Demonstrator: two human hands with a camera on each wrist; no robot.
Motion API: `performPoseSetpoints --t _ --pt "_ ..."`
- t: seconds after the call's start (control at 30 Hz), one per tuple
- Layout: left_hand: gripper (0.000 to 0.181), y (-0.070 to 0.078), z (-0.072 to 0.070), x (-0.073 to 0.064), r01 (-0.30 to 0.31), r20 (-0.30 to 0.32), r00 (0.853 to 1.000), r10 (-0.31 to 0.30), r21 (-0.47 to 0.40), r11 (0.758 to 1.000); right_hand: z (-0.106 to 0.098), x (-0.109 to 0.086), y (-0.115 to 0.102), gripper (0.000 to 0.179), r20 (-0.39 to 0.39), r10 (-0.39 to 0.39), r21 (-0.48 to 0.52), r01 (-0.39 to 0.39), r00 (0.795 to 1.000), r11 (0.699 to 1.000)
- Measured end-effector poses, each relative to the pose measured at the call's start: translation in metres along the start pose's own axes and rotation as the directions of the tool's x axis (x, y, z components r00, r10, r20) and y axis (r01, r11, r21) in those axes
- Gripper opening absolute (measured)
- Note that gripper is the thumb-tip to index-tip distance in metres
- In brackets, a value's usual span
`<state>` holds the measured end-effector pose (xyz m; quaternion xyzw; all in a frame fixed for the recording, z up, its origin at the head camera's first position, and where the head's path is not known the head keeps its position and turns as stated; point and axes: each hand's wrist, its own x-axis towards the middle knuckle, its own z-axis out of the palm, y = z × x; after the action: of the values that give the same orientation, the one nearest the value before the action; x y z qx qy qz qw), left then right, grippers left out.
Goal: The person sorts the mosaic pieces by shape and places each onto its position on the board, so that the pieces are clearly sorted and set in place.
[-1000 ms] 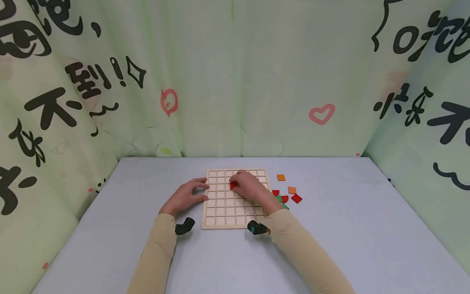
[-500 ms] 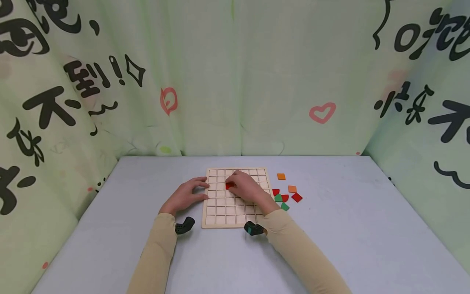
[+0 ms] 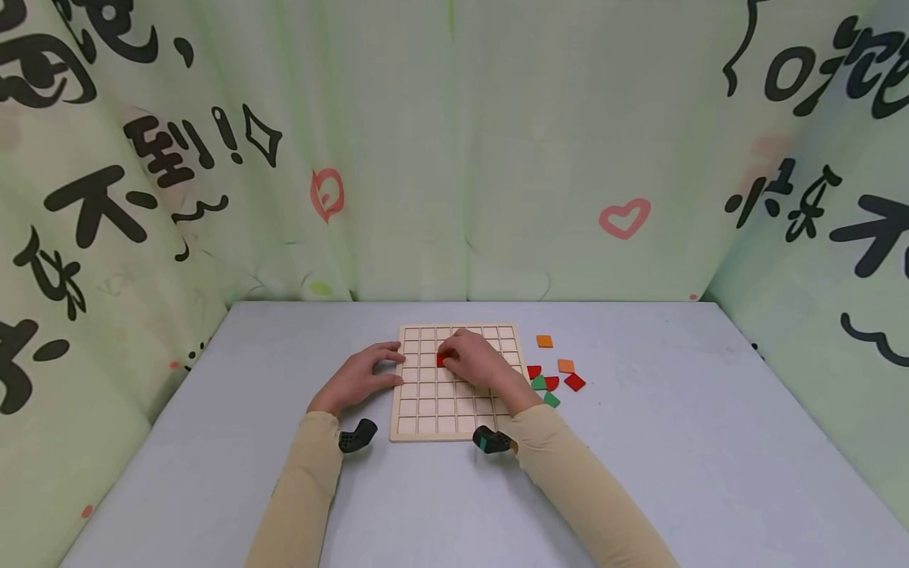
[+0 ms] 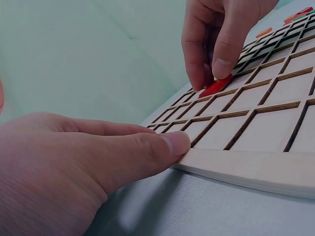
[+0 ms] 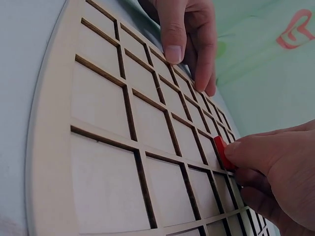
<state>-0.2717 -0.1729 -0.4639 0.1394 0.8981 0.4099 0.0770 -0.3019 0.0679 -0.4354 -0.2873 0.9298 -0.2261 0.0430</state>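
A light wooden grid board (image 3: 433, 436) lies on the table. Thumb and fingers of my right hand (image 3: 481, 360) pinch a small red tile (image 4: 216, 87), low over the grid cells in the upper middle part of the board. In the right wrist view the red tile (image 5: 221, 151) stands tilted at the grid bars, partly covered by the thumb. My left hand (image 3: 358, 382) rests at the board's left edge, fingers extended and apart. Seen from the left wrist, its thumb (image 4: 170, 145) touches the board's rim.
To the right of the board lie loose pieces: two orange squares (image 3: 544, 341), a red square (image 3: 575, 383), red rounded pieces (image 3: 551, 383) and green pieces (image 3: 551, 399). A printed curtain (image 3: 540, 158) closes off the table's back and sides.
My right hand has moved slightly left with the red tile, which now lies lower at the cells. The green pieces have come into fuller view. My left hand has stayed put.
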Motion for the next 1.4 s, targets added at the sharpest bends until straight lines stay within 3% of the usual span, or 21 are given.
performPoseSetpoints --t 1.4 --pt "0.039 -0.002 0.0004 0.0017 -0.006 0.001 1.0 0.006 -0.008 1.0 0.0048 0.0004 0.0007 0.022 -0.019 0.027 -0.026 -0.027 0.999 0.999"
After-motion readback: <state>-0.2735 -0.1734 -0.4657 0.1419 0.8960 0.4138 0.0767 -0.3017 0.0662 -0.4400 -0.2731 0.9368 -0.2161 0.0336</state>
